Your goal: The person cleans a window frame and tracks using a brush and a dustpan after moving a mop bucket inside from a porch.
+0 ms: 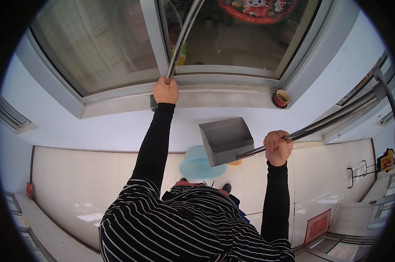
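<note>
My left hand (165, 90) is closed around a metal pole (183, 36) that rises in front of the window. Grey bristles (153, 102) of a brush or broom show behind that hand at the window ledge, mostly hidden. My right hand (278, 147) grips the metal handle (332, 114) of a grey dustpan (228, 140). The pan has a row of comb teeth, and it hangs in front of the white wall, partly over a light blue plastic basin (202, 167) on the floor.
A small red plant pot (282, 98) stands at the right end of the window ledge (223, 100). The sliding window (223, 78) spans the top. Something orange shows beside the basin. A black metal rack (361, 172) is at the far right, with a red mat (318, 226) lower down.
</note>
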`<state>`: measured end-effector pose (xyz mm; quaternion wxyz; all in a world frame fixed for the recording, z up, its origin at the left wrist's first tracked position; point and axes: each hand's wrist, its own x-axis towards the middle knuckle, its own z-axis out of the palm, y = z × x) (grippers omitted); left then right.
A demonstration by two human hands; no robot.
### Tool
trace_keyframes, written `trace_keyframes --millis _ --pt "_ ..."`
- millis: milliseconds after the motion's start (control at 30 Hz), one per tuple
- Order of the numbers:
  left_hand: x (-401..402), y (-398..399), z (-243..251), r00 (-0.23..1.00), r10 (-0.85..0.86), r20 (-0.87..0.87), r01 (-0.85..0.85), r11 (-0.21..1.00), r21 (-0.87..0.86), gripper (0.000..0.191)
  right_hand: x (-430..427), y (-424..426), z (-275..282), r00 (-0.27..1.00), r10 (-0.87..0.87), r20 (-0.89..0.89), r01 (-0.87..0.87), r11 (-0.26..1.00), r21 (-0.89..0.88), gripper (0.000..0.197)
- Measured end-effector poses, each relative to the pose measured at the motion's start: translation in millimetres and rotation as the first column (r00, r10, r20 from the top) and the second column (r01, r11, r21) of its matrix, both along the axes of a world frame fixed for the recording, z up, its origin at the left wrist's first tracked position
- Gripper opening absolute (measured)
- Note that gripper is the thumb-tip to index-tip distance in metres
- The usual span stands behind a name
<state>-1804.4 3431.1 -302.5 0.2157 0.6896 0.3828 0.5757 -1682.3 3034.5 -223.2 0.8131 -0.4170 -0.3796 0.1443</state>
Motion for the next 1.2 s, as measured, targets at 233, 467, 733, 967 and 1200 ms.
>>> trace_keyframes --millis 233,467,733,967,1200 --pt "49.9 -89.7 41.3 0.937 -0.309 0.166 0.323 0.944 -0.068 0.032 -18.9 15.7 16.8 0.997 0.076 -0.027 -0.076 0.997 -0.015 0.031" --pt "-72.6 -7.4 97.0 0.895 -0.152 0.42 0.216 0.97 -0.109 0.034 -58.5 29.8 42.5 0.993 0.113 0.027 -0.113 0.993 -0.019 0.036" --pt "-104.7 20.0 54.4 0.981 0.159 -0.113 -0.158 0.987 0.019 0.03 -89.3 36.5 24.6 0.985 0.165 -0.055 -0.165 0.986 -0.002 0.028" --pt "29.3 -145.1 48.1 0.895 -0.41 0.174 0.431 0.896 -0.108 0.025 -44.0 13.4 -25.0 0.987 0.163 0.014 -0.162 0.986 -0.023 0.032" --pt "-22.5 -22.7 87.6 0.929 -0.071 0.364 0.067 0.997 0.025 0.029 -28.5 5.9 -4.1 0.998 0.055 -0.04 -0.057 0.997 -0.061 0.032"
